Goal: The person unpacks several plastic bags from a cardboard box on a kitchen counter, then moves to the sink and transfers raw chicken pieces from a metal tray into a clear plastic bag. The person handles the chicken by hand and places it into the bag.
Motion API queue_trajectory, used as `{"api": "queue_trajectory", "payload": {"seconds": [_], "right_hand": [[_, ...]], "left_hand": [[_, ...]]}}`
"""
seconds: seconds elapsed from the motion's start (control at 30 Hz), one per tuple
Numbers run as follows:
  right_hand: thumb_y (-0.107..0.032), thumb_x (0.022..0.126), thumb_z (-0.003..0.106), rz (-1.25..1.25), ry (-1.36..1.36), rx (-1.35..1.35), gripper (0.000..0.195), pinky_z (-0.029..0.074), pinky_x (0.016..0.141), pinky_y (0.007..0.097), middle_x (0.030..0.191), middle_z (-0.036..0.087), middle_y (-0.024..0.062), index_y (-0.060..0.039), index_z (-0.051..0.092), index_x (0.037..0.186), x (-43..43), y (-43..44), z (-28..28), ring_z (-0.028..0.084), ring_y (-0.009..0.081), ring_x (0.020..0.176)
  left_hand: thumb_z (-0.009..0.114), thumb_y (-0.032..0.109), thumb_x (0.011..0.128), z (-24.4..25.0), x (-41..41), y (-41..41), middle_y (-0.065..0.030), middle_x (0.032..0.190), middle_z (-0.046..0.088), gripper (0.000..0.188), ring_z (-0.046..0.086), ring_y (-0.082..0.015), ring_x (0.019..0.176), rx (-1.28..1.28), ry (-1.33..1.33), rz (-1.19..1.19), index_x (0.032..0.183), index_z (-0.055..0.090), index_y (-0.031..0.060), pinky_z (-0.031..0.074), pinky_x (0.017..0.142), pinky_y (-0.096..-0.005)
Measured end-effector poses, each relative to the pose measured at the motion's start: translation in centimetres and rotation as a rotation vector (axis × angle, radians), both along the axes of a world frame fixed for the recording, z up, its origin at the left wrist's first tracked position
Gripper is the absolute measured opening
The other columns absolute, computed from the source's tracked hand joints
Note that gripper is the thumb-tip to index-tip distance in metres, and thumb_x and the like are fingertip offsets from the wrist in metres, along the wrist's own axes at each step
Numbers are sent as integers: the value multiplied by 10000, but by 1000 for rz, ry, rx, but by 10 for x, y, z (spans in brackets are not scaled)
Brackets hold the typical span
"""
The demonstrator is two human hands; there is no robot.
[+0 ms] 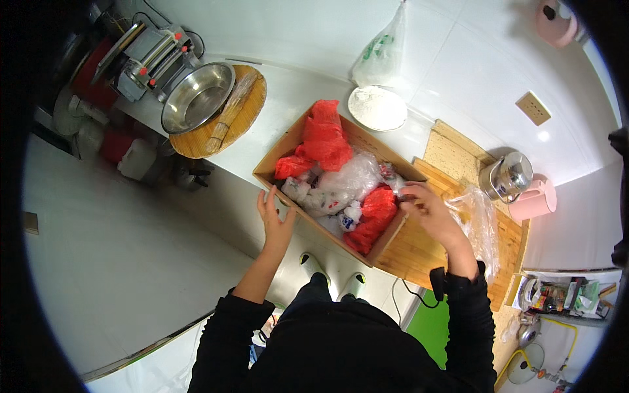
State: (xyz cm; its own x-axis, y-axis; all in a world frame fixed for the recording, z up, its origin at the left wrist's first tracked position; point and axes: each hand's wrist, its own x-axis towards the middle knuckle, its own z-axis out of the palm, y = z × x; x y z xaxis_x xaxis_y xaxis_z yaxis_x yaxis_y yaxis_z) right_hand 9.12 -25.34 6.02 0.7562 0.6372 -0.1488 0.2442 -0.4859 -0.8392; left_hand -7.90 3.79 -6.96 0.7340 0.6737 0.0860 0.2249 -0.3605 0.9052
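In front of me a cardboard box [393, 236] without a visible lid spans from the white counter to a wooden board. It is filled with plastic bags: a red bag [327, 142] stands up at the back, another red bag [374, 216] lies at the front right, and clear bags [349, 179] fill the middle. My left hand [276, 223] is at the box's front left side, fingers apart and nothing in them. Slightly blurred, my right hand [430, 211] is over the right rim, its fingertips close to a clear bag; whether they touch it is unclear.
Behind the box are a bowl of white powder [377, 109] and a hanging bag [383, 54]. A steel basin [196, 100] and a straw whisk [231, 115] rest on a round mat, beside a roller machine [157, 59]. The wooden board [417, 250] holds clear plastic [479, 226].
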Motion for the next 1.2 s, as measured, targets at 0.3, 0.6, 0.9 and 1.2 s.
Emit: {"api": "queue_trajectory", "payload": {"seconds": [0.3,0.6,0.9,1.2], "right_hand": [[-168,813,639,622,-144,-375,574,449,911,422,1274,499,208,-50,426,1333,-4,158,-94,546,378,1083],[-79,696,671,637,-334,-545,784,482,881,416,1220,525,215,-90,321,1398,1,184,-132,556,357,1088],[-121,783,554,521,-782,-750,175,534,679,365,883,642,52,-134,648,931,23,134,-135,636,250,871],[-76,787,544,250,-494,-678,248,507,774,393,977,622,99,-183,657,980,44,115,-105,612,305,952]], "left_hand": [[611,74,857,-7,-2,3,-132,1418,204,593,401,-282,1219,-209,-42,-119,1387,356,153,458,952,-383],[628,138,853,-1,-5,6,-205,1422,188,602,353,-331,1240,-248,-38,-169,1381,342,188,448,930,-432],[626,155,859,1,-6,11,-188,1392,215,537,385,-328,1212,-208,14,-174,1336,379,170,447,928,-422],[634,134,850,4,-4,12,-165,1380,228,536,421,-304,1179,-181,8,-177,1328,396,175,460,922,-399]]}}
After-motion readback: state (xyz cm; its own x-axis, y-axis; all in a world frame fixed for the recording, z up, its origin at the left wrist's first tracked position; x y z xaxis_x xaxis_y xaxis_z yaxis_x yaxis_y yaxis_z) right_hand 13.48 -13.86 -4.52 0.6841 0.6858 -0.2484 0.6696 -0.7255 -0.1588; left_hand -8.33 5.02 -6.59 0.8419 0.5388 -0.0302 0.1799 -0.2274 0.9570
